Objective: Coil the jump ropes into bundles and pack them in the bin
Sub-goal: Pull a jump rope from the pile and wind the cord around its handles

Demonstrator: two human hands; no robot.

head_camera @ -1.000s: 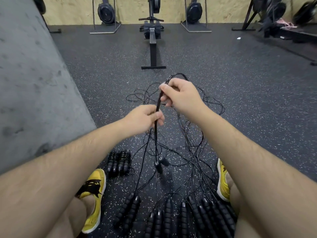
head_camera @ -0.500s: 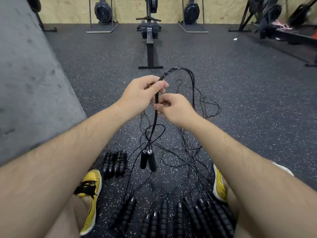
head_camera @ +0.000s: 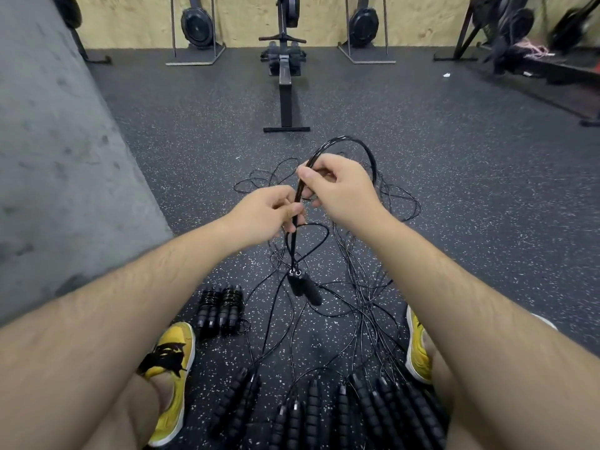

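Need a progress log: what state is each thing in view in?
left hand, pinches held rope low
right hand, grips held rope higher up
held rope, folded into strands, handles hanging below
coiled bundles, two wrapped, lying on floor
loose ropes, uncoiled, cords tangled on floor

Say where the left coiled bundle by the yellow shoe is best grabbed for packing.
Grip the bundle across its wound part, coming from above. It lies flat on the floor, two handles side by side with rope wrapped round them; a second bundle crowds its right side. Closing over the windings should keep the coil tight.
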